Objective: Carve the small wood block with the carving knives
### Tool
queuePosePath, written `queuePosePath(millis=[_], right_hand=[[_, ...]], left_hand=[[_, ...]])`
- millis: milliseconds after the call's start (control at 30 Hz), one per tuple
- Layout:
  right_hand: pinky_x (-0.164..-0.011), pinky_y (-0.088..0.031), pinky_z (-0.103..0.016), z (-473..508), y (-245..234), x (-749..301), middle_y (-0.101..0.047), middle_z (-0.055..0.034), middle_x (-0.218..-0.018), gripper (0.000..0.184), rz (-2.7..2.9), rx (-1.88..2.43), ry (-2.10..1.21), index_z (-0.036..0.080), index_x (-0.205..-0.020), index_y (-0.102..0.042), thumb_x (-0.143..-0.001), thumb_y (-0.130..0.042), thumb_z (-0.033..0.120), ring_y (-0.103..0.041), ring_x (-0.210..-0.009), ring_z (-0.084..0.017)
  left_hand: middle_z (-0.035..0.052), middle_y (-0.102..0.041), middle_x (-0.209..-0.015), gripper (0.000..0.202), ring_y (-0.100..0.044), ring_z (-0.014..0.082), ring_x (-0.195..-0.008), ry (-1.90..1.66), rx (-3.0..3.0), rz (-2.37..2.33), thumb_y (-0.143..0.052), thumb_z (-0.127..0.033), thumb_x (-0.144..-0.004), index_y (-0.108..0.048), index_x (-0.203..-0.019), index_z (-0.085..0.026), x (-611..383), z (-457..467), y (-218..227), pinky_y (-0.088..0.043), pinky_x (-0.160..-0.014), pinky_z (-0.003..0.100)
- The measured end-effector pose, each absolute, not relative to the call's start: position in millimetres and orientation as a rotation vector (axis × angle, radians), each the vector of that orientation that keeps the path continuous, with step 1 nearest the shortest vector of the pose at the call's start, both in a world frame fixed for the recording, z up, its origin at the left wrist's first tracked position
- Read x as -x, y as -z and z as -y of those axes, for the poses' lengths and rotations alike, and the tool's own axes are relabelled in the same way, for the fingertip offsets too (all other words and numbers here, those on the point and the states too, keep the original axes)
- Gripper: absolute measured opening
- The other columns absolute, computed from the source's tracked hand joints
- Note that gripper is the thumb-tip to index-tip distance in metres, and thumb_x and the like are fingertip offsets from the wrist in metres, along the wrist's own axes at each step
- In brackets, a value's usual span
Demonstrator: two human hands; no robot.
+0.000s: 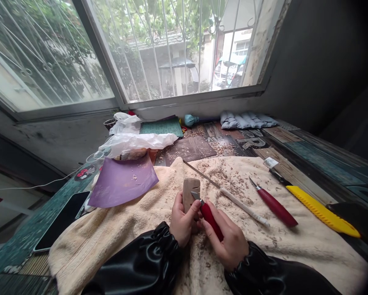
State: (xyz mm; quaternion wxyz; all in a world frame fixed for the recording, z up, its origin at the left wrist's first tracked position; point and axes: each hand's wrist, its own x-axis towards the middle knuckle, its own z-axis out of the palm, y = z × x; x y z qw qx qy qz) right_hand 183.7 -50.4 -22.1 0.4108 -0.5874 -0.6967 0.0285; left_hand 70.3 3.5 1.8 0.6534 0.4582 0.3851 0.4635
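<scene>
My left hand (183, 219) is closed around a small wooden block (188, 186) that stands roughly upright and has cut marks near its top. In my right hand (228, 239) is a red-handled carving knife (211, 220), its short blade lying against the block's face. My left thumb rests close to the knife's blade. Beyond both hands, a thin rod-like tool with a pale wrapped handle (244, 207) lies slantwise on the cream towel (135, 235). Right of it are a second red-handled knife (276, 207) and a yellow utility knife (322, 209). The lower part of the block is hidden by my fingers.
Wood shavings litter the towel and a brown board (191, 148). At left lie a purple sheet (124, 180) and a tablet (62, 221). White plastic bags (137, 141), a green mat (161, 127) and a grey padded bundle (248, 121) sit toward the barred window (171, 49).
</scene>
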Motion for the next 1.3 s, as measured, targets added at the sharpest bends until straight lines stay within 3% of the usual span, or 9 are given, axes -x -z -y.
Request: queuePosePath(millis=[133, 333, 533, 700, 1300], right_hand=[[-0.072, -0.052, -0.024, 50.3, 21.5, -182.7, -0.06, -0.0097, -0.104, 0.044, 1.74, 1.472, -0.083, 0.014, -0.124, -0.041, -0.081, -0.041, 0.025, -0.06, -0.09, -0.018], [-0.072, -0.052, -0.027, 51.3, 25.0, -176.5, -0.059, -0.0098, -0.105, 0.043, 1.59, 1.505, -0.123, 0.016, -0.122, -0.043, -0.082, -0.038, 0.028, -0.059, -0.091, -0.019], [-0.075, -0.051, -0.028, 51.1, 24.6, -176.0, -0.059, -0.0091, -0.106, 0.041, 1.593, 1.482, -0.143, 0.016, -0.121, -0.045, -0.081, -0.038, 0.027, -0.058, -0.094, -0.019], [-0.075, -0.051, -0.028, 51.6, 25.3, -175.9, -0.059, -0.0102, -0.107, 0.042, 1.585, 1.497, -0.153, 0.015, -0.122, -0.043, -0.082, -0.037, 0.028, -0.058, -0.094, -0.019], [-0.077, -0.05, -0.029, 51.0, 26.1, -175.9, -0.058, -0.0099, -0.108, 0.041, 1.575, 1.498, -0.15, 0.016, -0.121, -0.044, -0.081, -0.037, 0.027, -0.058, -0.094, -0.019]], left_hand=[[-0.0002, -0.056, -0.081, 0.033, -0.054, 0.0073, -0.068, -1.121, -1.05, -0.913, -0.061, -0.028, -0.072, -0.043, -0.097, -0.018, -70.4, -4.4, -1.7, -0.045, -0.061, 0.016], [-0.0051, -0.05, -0.06, 0.038, -0.047, 0.0069, -0.044, -1.025, -0.993, -0.901, -0.062, -0.034, -0.069, -0.039, -0.096, -0.019, -70.6, -5.0, -1.2, -0.039, -0.036, 0.016], [-0.002, -0.054, -0.074, 0.039, -0.052, 0.0062, -0.053, -1.102, -1.018, -0.938, -0.064, -0.03, -0.067, -0.04, -0.096, -0.019, -69.7, -5.6, -2.2, -0.044, -0.045, 0.016], [-0.0059, -0.049, -0.058, 0.041, -0.046, 0.0065, -0.042, -1.033, -1.005, -0.9, -0.063, -0.033, -0.068, -0.037, -0.098, -0.02, -70.5, -6.4, -2.0, -0.039, -0.035, 0.016], [-0.0066, -0.048, -0.054, 0.039, -0.046, 0.0063, -0.038, -1.018, -1.007, -0.972, -0.065, -0.036, -0.065, -0.039, -0.088, -0.018, -70.5, -6.6, -3.3, -0.037, -0.031, 0.015]])
